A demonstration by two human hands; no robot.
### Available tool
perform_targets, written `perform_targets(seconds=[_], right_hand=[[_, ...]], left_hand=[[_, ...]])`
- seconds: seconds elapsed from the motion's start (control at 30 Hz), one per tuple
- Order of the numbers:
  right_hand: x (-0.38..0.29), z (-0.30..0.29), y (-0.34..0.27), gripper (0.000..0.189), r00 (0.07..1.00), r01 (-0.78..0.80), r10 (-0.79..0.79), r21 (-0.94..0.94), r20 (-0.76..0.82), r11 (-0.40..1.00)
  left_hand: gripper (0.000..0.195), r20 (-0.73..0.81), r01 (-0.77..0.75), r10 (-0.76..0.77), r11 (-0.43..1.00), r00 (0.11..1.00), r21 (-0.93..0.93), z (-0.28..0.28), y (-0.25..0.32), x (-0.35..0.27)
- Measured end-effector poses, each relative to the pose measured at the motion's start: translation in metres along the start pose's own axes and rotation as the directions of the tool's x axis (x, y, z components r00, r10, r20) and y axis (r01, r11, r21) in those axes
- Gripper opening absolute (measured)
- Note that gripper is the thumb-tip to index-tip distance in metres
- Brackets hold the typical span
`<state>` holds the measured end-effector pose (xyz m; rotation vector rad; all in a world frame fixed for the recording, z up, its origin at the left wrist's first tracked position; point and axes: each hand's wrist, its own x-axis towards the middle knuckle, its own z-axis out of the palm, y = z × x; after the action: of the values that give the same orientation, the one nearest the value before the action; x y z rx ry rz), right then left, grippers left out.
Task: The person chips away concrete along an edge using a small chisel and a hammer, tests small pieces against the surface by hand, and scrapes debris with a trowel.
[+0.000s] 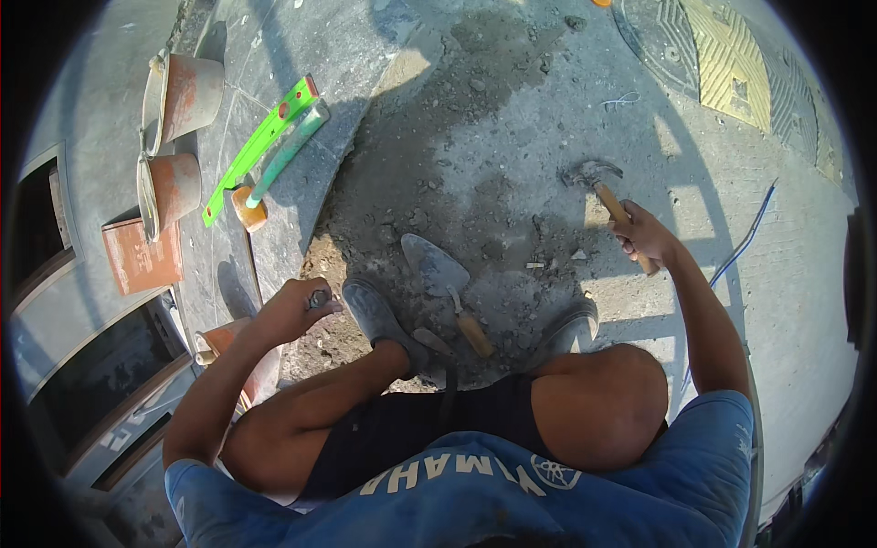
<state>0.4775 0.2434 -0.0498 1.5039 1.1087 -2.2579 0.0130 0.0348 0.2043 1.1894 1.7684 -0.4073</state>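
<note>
My right hand [641,234] grips the wooden handle of a claw hammer [608,195], whose metal head points up and left over the concrete. My left hand [301,309] is closed around a short metal tool, seen end-on [318,299]; it looks like a chisel, though most of it is hidden. That hand is above the broken edge of the tiled strip, left of my shoe. Between my shoes lies a pointed trowel [435,264] with a wooden handle, its blade pointing up and left. A smaller blade-like piece [433,340] lies near my left shoe.
A green spirit level [257,147] and a mallet [284,157] with a pale green handle lie on the grey tiles [342,61]. Dirty buckets [195,96] stand farther left. Rubble [411,192] covers the ground ahead. A blue cable [747,240] and a yellow-and-black speed bump [733,65] are at right.
</note>
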Motion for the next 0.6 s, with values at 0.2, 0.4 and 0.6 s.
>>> perform_targets(seconds=[0.2,0.4,0.6], right_hand=[[0.019,0.036,0.060,0.021,0.974,0.090,-0.199,0.621,0.109,0.779],[0.033,0.056,0.068,0.013,0.963,0.065,-0.252,0.824,0.097,0.564],[0.028,0.039,0.071,0.015,0.965,0.111,-0.247,0.723,0.084,0.682]], left_hand=[[0.025,-0.021,-0.120,0.126,0.973,0.992,0.195,-0.020,0.081,0.051],[0.024,-0.068,-0.331,0.405,0.822,0.912,0.464,0.002,0.135,0.116],[0.027,0.070,-0.364,0.396,0.741,0.916,0.564,-0.009,0.184,0.129]])
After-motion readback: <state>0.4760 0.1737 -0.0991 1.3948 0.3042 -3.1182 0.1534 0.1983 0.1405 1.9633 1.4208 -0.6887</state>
